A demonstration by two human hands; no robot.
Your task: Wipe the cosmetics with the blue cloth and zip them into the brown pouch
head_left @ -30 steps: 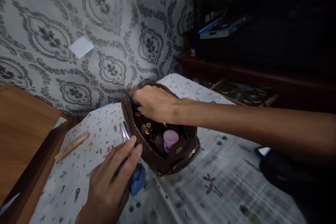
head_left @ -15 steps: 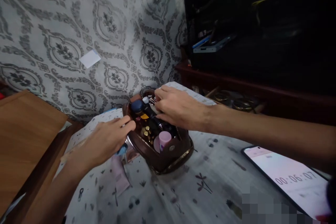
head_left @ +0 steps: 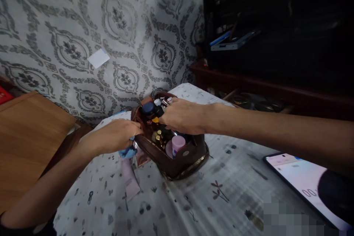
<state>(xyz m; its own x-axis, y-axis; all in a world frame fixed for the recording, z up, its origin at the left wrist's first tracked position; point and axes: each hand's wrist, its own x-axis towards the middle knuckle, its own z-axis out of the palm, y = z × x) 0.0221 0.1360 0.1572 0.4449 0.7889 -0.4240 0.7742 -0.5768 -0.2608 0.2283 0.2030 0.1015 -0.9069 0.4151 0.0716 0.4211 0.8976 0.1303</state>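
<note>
A brown zippered cosmetic bag (head_left: 177, 166) stands unzipped on the patterned cloth. My left hand (head_left: 121, 136) is closed on the bag's left rim. My right hand (head_left: 185, 116) reaches into the bag from the right, its fingers curled down among the contents; what they hold, if anything, is hidden. Inside are a pink-capped container (head_left: 178, 143), small gold-capped bottles (head_left: 158, 137), a dark blue round cap (head_left: 148, 108) and a white cap (head_left: 157, 102). Beside the bag, below my left hand, lie a pale pink tube (head_left: 129, 180) and a bunched blue item (head_left: 128, 152).
A phone (head_left: 298, 184) with a lit screen lies on the white patterned cloth (head_left: 193, 199) at the right, partly covered by a dark round shape. A wooden panel (head_left: 33, 129) stands at the left. A dark screen (head_left: 276, 44) and patterned wallpaper (head_left: 91, 18) rise behind.
My left hand has come onto the bag's left rim, its fingers now over the edge. My right hand has dipped lower into the bag. The view has shifted slightly.
</note>
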